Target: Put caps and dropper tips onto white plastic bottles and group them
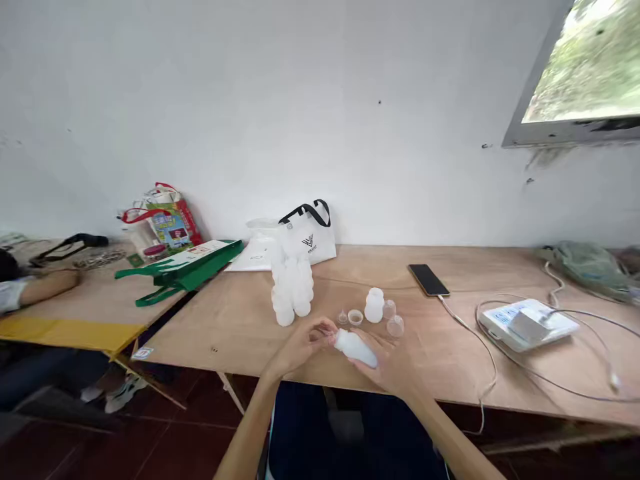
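My right hand [393, 363] is wrapped around a white squeeze-type bottle [356, 348], which lies tilted with its neck toward the left. At that neck, the fingers of my left hand [309, 343] are pinched together; whatever is between them is too small to make out. Just beyond my hands lie a small clear nipple-shaped piece [342, 317] and a white ring collar [355, 318]. Beside them a short white bottle [374, 305] stands upright, with two clear domed caps [395, 325] to its right. A cluster of white bottles [293, 290] stands farther left.
A white bag [313, 239] with black handles leans on the wall. A phone [429, 279] is plugged into a cable near a white box [530, 325] on the right. At left are a green bag [187, 270] and a co-worker's arm [50, 285] on another table.
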### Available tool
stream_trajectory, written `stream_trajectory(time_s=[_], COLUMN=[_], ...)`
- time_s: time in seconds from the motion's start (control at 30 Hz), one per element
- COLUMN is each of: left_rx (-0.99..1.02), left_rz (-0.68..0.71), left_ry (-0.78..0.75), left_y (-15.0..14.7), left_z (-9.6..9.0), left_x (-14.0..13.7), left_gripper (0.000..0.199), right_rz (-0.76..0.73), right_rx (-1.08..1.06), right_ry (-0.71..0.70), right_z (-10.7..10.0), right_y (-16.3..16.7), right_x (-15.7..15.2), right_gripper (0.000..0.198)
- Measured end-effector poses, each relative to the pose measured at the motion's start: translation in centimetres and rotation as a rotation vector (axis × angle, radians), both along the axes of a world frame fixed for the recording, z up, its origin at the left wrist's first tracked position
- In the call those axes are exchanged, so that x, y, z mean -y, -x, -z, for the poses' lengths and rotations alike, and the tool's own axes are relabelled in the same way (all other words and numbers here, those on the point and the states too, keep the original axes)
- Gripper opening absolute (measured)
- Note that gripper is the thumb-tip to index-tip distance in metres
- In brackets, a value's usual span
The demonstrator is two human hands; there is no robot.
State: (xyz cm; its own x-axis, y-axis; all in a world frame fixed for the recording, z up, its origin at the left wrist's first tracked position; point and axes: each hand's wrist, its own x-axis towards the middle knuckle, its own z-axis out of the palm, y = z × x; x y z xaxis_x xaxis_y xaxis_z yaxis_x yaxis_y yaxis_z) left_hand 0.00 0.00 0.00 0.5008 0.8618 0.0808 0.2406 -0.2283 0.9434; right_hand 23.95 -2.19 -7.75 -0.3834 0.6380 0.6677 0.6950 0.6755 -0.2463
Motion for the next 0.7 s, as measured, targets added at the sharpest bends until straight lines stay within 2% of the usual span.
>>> stream_trajectory(time_s=[0.23,0.37,0.7], left_rx=[-0.063,-0.064,-0.037], left_rz=[-0.078,-0.009,0.005], left_ry=[0.024,0.035,0.010], left_y=[-0.04,-0.06,0.53], left_z=[-0.10,0.09,0.72], left_x=[0.05,0.01,-0.39], left_gripper=[0.035,0.033,0.032], right_rz=[-0.001,-0.005,0.008], right_rx=[-0.016,-0.022,-0.019], right_ry=[0.082,0.112,0.151], right_z=[-0.17,-0.50,-0.46], right_y=[-0.01,0.10,0.18], right_x=[0.26,0.40,0.37], right_gripper=[0.047,0.046,0.046])
